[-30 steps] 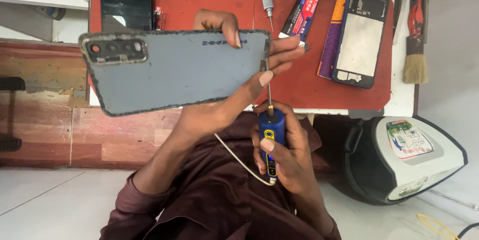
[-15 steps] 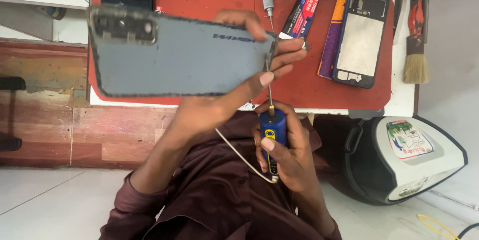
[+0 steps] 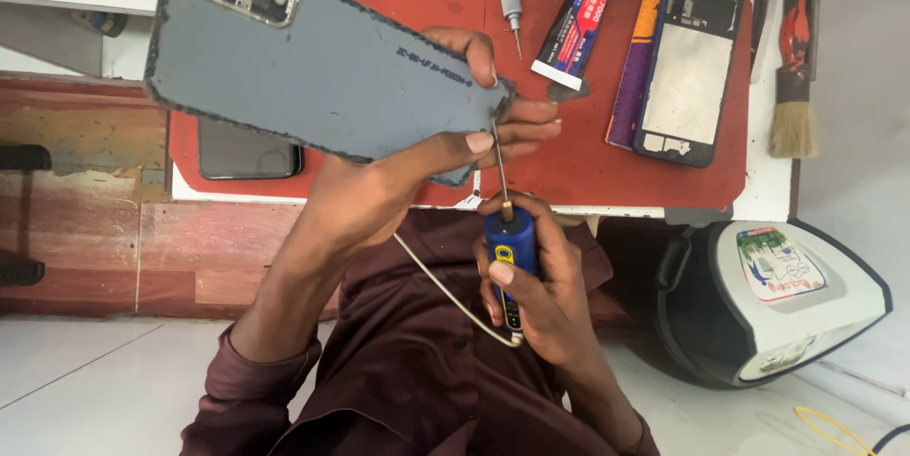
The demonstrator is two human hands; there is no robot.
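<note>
while tilted above the red mat (image 3: 588, 162), grey back cover (image 3: 313, 67) in left hand (image 3: 379, 200), blue tool (image 3: 507, 262) in right hand (image 3: 540, 304).

Bright, even daylight; sharp focus.

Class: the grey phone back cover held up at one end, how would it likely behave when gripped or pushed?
The grey back cover probably stays stiff: the left hand holds one end and it doesn't sag. It looks thin, so likely light, possibly crackable. Its ragged edges may aid grip.

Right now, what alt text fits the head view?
The left hand holds a grey phone back cover while the right hand works a blue corded tool at its edge, above a red mat.
</note>
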